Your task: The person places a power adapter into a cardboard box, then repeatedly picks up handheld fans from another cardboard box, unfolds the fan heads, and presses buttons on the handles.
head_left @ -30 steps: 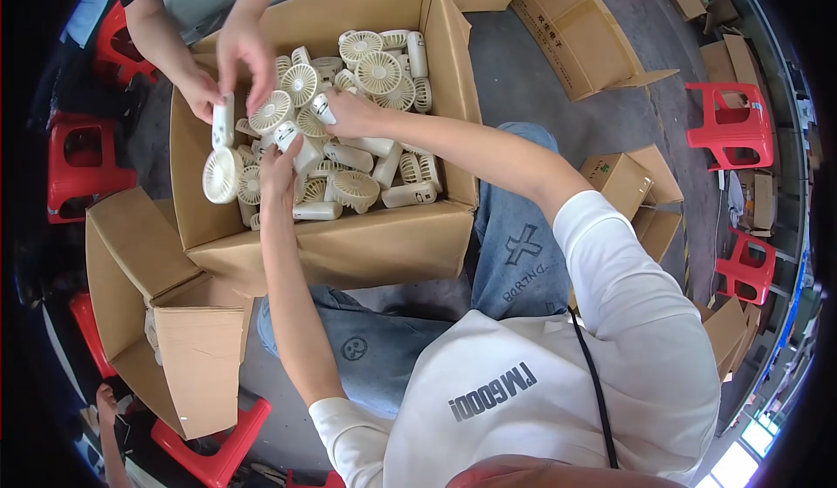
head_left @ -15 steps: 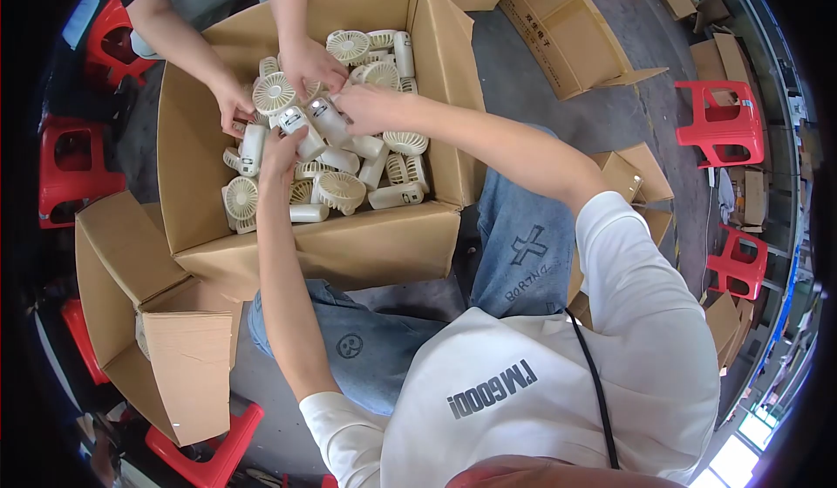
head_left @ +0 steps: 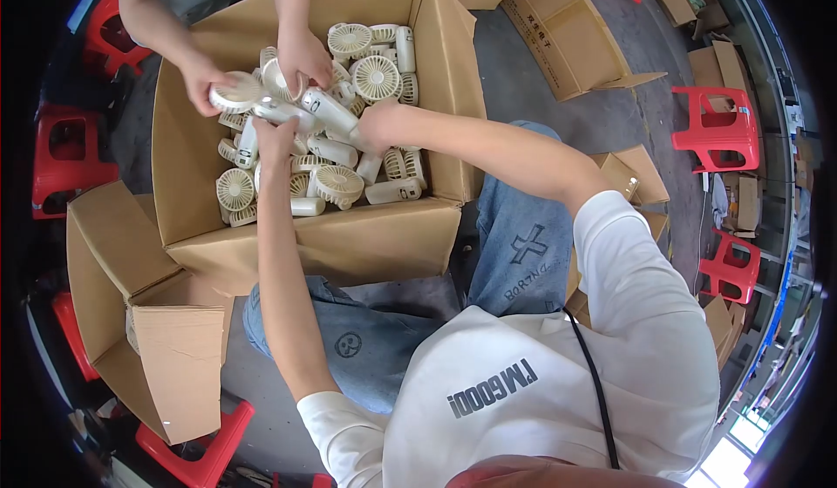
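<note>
A large cardboard box (head_left: 314, 248) holds a heap of cream-white handheld fans (head_left: 338, 186) with round grilles and stubby handles. My left hand (head_left: 276, 139) is closed round the white handle of one fan (head_left: 292, 115) above the heap. To its right, my right hand (head_left: 381, 127) grips the lower end of another fan's handle (head_left: 328, 109); its fingers are partly hidden behind the hand. Across the box, a co-worker's hand (head_left: 202, 85) holds a fan by its round head (head_left: 237, 93). The co-worker's other hand (head_left: 304, 57) is on another fan head (head_left: 278, 78).
An opened cardboard box (head_left: 179, 349) stands at lower left, and another (head_left: 567, 35) with printed characters lies at upper right. Red plastic stools (head_left: 719, 126) stand on both sides. My jeans-clad knees (head_left: 523, 227) are close against the big box.
The co-worker's hand on the left has lifted a fan up and left. My right hand has shifted slightly right and down, and the handles between my hands have turned.
</note>
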`<act>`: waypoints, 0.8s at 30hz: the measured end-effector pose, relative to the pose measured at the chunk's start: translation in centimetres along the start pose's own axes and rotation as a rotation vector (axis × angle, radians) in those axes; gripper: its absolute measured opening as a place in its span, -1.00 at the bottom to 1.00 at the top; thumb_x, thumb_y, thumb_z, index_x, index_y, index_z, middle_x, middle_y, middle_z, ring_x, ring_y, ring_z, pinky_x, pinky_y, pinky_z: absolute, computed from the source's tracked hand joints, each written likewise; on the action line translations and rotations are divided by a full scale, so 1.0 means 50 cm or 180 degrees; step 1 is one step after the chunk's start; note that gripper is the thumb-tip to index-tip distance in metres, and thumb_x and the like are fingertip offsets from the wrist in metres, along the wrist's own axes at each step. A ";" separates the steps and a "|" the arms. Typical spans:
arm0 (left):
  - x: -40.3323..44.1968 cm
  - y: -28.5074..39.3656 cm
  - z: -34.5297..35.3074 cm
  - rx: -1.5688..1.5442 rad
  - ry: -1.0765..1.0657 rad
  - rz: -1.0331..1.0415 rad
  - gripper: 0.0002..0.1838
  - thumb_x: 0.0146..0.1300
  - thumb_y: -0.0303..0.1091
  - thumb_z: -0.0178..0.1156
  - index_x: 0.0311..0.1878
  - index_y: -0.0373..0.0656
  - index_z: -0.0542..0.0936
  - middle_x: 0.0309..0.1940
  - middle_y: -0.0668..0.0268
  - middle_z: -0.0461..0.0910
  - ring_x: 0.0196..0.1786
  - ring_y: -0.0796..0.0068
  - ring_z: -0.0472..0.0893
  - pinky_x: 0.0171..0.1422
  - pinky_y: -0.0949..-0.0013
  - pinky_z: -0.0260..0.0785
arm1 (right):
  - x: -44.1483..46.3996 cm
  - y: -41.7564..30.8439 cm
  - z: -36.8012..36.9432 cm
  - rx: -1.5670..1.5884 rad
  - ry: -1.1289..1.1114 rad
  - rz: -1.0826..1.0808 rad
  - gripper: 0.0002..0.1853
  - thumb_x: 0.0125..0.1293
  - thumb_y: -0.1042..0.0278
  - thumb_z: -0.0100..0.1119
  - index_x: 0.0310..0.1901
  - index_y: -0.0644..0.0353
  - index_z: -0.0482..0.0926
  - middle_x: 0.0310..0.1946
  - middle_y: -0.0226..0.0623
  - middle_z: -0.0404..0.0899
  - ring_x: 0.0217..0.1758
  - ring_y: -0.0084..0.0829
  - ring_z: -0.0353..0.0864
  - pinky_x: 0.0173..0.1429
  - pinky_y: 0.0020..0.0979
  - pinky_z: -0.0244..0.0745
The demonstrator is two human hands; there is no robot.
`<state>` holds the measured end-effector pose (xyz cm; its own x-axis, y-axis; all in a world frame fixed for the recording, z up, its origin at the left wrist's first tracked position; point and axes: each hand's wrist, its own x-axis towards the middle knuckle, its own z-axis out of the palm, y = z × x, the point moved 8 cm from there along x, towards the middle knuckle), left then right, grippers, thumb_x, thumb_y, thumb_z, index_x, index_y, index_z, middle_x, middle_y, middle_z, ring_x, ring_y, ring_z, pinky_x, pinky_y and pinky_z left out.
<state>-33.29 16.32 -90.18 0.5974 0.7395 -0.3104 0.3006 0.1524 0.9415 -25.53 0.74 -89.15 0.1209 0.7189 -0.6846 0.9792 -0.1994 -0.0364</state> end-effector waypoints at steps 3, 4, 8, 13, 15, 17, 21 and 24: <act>0.007 -0.016 -0.021 -0.0476 0.0210 -0.0294 -0.52 0.21 -0.43 0.16 0.16 -0.35 0.30 -0.05 0.10 0.50 -0.11 0.33 0.58 -0.18 0.33 0.53 | 0.012 0.027 0.003 -0.0157 0.0047 0.0254 -0.57 0.02 0.13 0.34 -0.08 0.17 0.65 -0.21 -0.21 0.67 -0.12 -0.23 0.66 -0.11 -0.22 0.59; 0.012 -0.014 -0.033 -0.0494 0.0215 -0.0291 -0.52 0.21 -0.43 0.16 0.16 -0.35 0.30 -0.05 0.10 0.50 -0.11 0.33 0.58 -0.18 0.33 0.53 | 0.011 0.043 -0.001 -0.0121 0.0097 0.0420 -0.58 0.01 0.14 0.34 -0.12 0.19 0.65 -0.22 -0.20 0.66 -0.16 -0.21 0.67 -0.13 -0.21 0.58; 0.004 -0.005 -0.081 -0.1265 -0.0051 -0.0522 -0.58 0.35 -0.23 -0.01 0.16 -0.29 0.28 -0.05 0.14 0.45 -0.07 0.24 0.52 -0.03 0.17 0.52 | 0.035 0.112 -0.049 0.0421 0.0959 0.0729 -0.59 0.00 0.18 0.34 -0.13 0.24 0.61 -0.20 -0.22 0.63 -0.11 -0.20 0.64 -0.07 -0.19 0.56; -0.144 0.103 -0.177 -0.3313 0.1258 -0.0625 -0.46 0.42 -0.06 -0.18 0.26 -0.33 0.27 0.13 0.12 0.38 0.16 0.25 0.45 0.14 0.07 0.42 | 0.007 0.071 -0.135 0.0231 0.2972 0.0142 -0.61 0.02 0.26 0.33 -0.12 0.26 0.55 -0.14 -0.21 0.57 0.08 -0.20 0.52 0.17 -0.14 0.41; -0.155 0.080 -0.175 -0.3155 0.1047 -0.0484 -0.45 0.43 -0.05 -0.18 0.27 -0.31 0.27 0.15 0.13 0.37 0.17 0.27 0.43 0.15 0.10 0.40 | 0.032 0.070 -0.116 0.0156 0.2849 0.0147 -0.60 0.01 0.30 0.30 -0.09 0.26 0.54 -0.10 -0.19 0.56 0.12 -0.21 0.48 0.20 -0.14 0.37; -0.151 0.063 -0.165 -0.2840 0.0639 -0.0206 -0.45 0.44 -0.03 -0.20 0.29 -0.28 0.26 0.18 0.16 0.34 0.21 0.31 0.39 0.16 0.14 0.37 | 0.072 0.074 -0.086 0.0002 0.2598 0.0148 -0.58 -0.01 0.39 0.26 -0.05 0.26 0.53 -0.04 -0.15 0.54 0.20 -0.25 0.41 0.25 -0.15 0.28; -0.180 0.093 -0.087 -0.1707 -0.0003 -0.0135 -0.48 0.43 -0.07 -0.13 0.29 -0.26 0.30 0.17 0.18 0.39 0.20 0.36 0.41 0.13 0.22 0.36 | 0.088 0.052 -0.093 -0.0591 0.2693 0.0027 -0.66 0.00 0.43 0.23 -0.12 0.24 0.57 -0.11 -0.15 0.58 0.10 -0.22 0.51 0.21 -0.13 0.30; -0.188 0.104 -0.049 -0.0823 -0.0343 0.0003 -0.49 0.42 -0.07 -0.09 0.25 -0.25 0.34 0.11 0.20 0.45 0.14 0.39 0.47 0.09 0.28 0.36 | 0.070 0.063 -0.101 -0.0253 0.2210 0.0144 -0.71 -0.01 0.44 0.23 -0.17 0.23 0.59 -0.18 -0.16 0.61 0.02 -0.20 0.56 0.19 -0.13 0.31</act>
<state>-39.17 11.77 -82.07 0.6773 0.6678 -0.3086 0.1085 0.3242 0.9397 -21.18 6.01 -87.96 0.2119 0.9755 -0.0596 0.9765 -0.2089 0.0527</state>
